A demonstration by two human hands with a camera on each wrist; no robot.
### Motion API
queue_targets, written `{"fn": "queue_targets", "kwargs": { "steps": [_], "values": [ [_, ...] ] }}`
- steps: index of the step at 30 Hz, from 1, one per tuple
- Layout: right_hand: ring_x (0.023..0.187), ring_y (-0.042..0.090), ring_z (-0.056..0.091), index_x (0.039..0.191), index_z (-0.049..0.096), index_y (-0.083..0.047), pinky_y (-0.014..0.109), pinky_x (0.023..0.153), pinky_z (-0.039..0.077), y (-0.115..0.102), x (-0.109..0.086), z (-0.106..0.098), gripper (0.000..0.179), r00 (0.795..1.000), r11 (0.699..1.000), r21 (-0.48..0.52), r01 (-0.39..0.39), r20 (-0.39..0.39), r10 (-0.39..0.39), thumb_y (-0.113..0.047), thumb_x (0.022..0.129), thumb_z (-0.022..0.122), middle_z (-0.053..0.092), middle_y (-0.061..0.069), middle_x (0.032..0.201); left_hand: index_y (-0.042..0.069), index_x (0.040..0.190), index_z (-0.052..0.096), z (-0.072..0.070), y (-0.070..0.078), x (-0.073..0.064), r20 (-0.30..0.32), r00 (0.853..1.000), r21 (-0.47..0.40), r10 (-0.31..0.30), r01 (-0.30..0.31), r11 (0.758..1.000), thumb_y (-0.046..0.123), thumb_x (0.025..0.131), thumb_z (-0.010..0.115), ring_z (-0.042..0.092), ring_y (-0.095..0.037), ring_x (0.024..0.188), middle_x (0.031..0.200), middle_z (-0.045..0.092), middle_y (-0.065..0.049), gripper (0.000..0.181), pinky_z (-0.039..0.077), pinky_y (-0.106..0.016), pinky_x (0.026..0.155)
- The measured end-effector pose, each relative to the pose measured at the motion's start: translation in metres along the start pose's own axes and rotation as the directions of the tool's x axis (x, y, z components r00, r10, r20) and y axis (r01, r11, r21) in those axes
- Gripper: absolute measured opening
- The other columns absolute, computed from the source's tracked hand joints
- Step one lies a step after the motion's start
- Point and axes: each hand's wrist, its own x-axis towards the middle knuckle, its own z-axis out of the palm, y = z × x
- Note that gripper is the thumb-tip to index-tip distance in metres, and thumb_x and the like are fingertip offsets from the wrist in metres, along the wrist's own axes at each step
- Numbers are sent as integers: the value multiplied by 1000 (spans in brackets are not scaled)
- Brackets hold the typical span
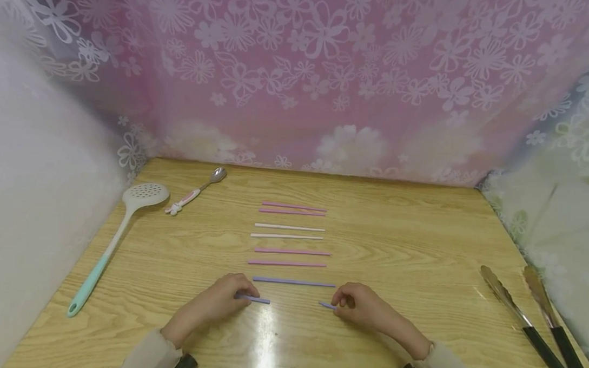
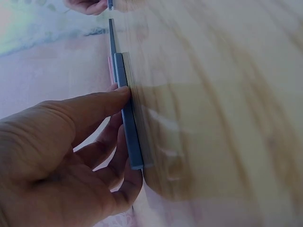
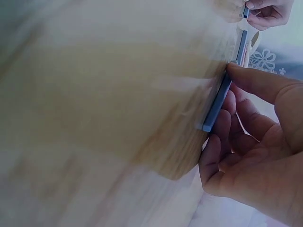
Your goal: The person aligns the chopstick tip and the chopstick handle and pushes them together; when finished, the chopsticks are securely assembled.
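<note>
My left hand point(image 1: 224, 296) pinches a short blue-violet chopstick piece point(image 2: 129, 111) between thumb and fingers, low over the table. Across from it, my right hand point(image 1: 363, 305) pinches another short blue-violet chopstick piece point(image 3: 218, 101); its outer part is hidden by the fingers in the head view. A gap separates the two pieces' facing ends. Just behind both hands lies a long blue-violet chopstick point(image 1: 293, 282), level across the table. Farther back are two pink chopsticks point(image 1: 287, 264), two white chopsticks point(image 1: 286, 237) and two more pink chopsticks point(image 1: 292, 212), all roughly parallel.
On the left of the wooden table point(image 1: 409, 237) lie a slotted skimmer point(image 1: 112, 242) with a mint handle and a small spoon point(image 1: 197, 191) with a rabbit handle. Metal tongs point(image 1: 528, 322) with black handles lie spread at the right edge. Flowered cloth point(image 1: 327, 87) hangs behind.
</note>
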Motion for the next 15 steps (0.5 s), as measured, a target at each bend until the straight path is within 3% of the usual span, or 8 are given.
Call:
{"fn": "queue_targets", "kwargs": {
  "steps": [9, 15],
  "values": [
    [62, 0, 41, 87, 66, -3, 18, 54, 39, -3, 0, -1, 4, 1000, 1000, 29, -3, 5, 2, -4, 84, 68, 53, -7, 72, 6, 101, 69, 1, 0, 2, 13, 999, -19, 35, -35, 999, 4, 90, 61, 59, -16, 92, 95, 64, 3, 13, 51, -27, 81],
    [71, 1, 49, 90, 66, -6, 19, 62, 47, -7, 2, 0, 3, 1000, 999, 52, 8, -14, -8, -6, 87, 67, 59, -5, 81, 8, 105, 68, 3, 5, 4, 9, 999, -47, 51, -51, 998, 9, 93, 59, 60, -17, 98, 101, 67, 2, 15, 50, -31, 87]
  ]
}}
